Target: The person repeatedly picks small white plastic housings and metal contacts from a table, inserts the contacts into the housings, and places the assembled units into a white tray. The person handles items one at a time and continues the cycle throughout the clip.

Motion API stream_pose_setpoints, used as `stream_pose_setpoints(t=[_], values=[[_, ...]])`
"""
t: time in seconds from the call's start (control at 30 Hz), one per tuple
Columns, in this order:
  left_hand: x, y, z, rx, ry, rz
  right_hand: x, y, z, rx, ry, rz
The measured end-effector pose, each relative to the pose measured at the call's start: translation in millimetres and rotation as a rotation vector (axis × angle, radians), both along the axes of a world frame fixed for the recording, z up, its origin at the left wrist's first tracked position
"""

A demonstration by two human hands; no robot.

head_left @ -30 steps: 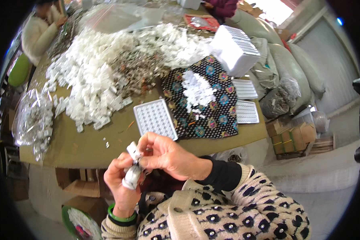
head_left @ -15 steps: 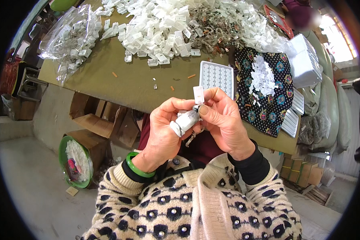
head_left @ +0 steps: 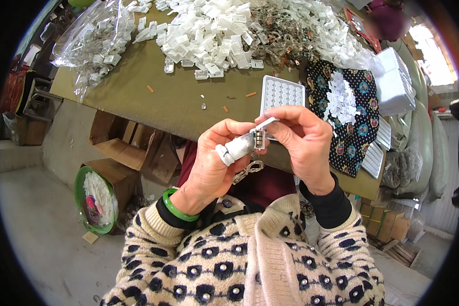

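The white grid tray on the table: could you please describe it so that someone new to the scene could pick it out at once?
Start from the long olive-brown table heaped with small white plastic parts. At its near edge, just beyond the right hand, lies the white grid tray, left of the black patterned cloth. Unlike the loose parts, it is one flat rectangle dimpled with regular rows of little pockets.

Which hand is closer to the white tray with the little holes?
Right. The right hand sits just below the white tray, its fingers overlapping the tray's lower edge. The left hand is lower and further left.
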State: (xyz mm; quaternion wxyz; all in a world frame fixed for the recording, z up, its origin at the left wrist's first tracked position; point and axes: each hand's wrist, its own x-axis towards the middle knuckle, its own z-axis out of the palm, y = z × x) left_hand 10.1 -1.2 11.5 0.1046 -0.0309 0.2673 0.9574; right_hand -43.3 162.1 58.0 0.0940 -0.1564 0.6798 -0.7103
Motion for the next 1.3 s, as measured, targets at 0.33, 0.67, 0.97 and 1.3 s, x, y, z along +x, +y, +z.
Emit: stream_pose_setpoints(t=[0.33,0.67,0.97,1.3], values=[[1,8,3,-0.041,-0.002,-0.004,12,-3,-7,0.126,0.224,-0.186],[7,15,-2,-0.011,-0.008,0.117,12,-7,-16,0.037,0.561,-0.032],[11,28,-1,0.176,-0.059,0.04,14,-8,-29,0.156,0.888,-0.085],[2,9,-4,0.135,-0.051,-0.093,30,17,-22,0.402,0.769,-0.03]])
